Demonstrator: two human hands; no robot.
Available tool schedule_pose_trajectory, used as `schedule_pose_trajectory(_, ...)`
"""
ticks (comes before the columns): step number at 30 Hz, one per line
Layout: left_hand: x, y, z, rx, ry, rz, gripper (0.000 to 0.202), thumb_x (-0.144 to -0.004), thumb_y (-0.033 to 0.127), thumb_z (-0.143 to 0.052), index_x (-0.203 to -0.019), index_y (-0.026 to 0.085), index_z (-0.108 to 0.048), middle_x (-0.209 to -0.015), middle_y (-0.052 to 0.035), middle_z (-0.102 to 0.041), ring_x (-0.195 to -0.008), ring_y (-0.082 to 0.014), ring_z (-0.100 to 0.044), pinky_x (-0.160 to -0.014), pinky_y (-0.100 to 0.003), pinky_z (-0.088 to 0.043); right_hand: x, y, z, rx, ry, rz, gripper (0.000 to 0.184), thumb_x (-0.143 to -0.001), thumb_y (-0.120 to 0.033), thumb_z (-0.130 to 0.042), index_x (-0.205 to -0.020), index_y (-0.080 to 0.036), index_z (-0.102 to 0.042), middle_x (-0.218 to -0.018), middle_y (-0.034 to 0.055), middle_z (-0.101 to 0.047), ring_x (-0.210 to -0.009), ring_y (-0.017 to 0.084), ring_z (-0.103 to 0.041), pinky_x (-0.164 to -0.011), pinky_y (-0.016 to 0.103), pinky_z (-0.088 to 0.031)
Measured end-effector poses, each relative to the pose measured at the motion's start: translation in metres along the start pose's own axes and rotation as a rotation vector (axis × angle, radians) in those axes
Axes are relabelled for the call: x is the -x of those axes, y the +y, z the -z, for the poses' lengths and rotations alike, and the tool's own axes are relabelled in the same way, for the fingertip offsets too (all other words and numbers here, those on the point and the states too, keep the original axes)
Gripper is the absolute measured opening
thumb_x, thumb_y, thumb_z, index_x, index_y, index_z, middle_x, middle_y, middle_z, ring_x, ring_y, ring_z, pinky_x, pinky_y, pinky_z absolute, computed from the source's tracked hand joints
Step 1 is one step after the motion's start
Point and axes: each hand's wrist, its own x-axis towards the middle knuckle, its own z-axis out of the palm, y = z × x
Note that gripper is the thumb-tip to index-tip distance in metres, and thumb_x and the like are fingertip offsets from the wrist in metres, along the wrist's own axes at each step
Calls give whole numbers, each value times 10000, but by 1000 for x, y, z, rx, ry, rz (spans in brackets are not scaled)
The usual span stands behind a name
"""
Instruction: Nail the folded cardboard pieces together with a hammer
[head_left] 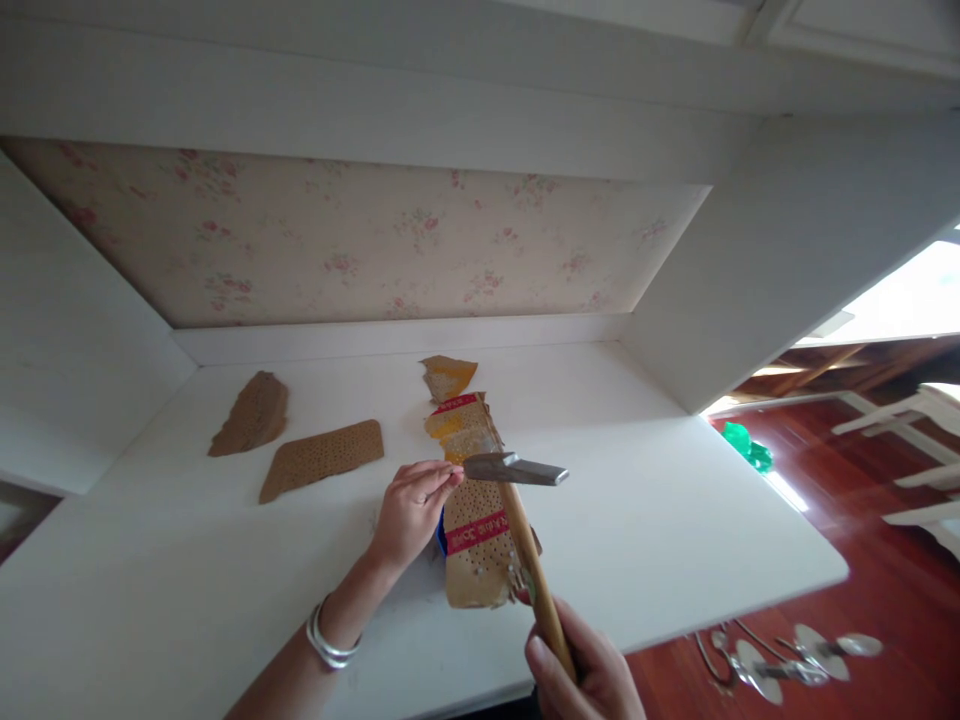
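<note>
Right hand (585,668) gripping hammer (529,550), left hand (412,505) pinched, white desktop (637,480), floral panel (405,245), red floor (889,590)

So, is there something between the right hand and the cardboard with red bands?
Yes, the hammer. The right hand grips its wooden handle; in this view its metal head crosses the cardboard with red bands, beside the left hand. Contact with the cardboard is unclear.

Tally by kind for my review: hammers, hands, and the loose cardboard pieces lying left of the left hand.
Hammer: 1
Left hand and right hand: 2
Leftmost cardboard piece and dotted cardboard piece beside it: 2
Total: 5
</note>
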Motion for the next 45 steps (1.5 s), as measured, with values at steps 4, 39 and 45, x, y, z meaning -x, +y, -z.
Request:
schedule_pose_trajectory(4, 1, 2, 0, 18, 7, 22, 191, -945, 329, -608, -928, 247, -780, -904, -43, -778, -880, -189, -718, -808, -317, -577, -10, -9, -7, 47, -33, 16, 575, -835, -642, -611, -1097, -135, -684, -609, -86, -244, -466, 76, -245, -390, 211, -171)
schedule_pose_trajectory(39, 0, 6, 1, -4, -37, 3, 221, -967, 305, -569, -893, 243, -767, -878, -48, -781, -858, -200, -721, -777, -333, -527, -20, -2, -11, 178, -51, 90, 583, -853, -661, -562, -1091, -141, -678, -584, -80, -253, -479, 85, -250, -398, 211, -170)
schedule_pose_trajectory(45, 1, 5, 0, 0, -6, 4, 181, -941, 285, -614, -862, 237, -770, -858, -37, -780, -849, -201, -725, -780, -327, -539, -20, 1, -9, 161, -63, 52, 598, -864, -656, -547, -1140, -139, -667, -576, -88, -226, -452, 85, -246, -388, 216, -175)
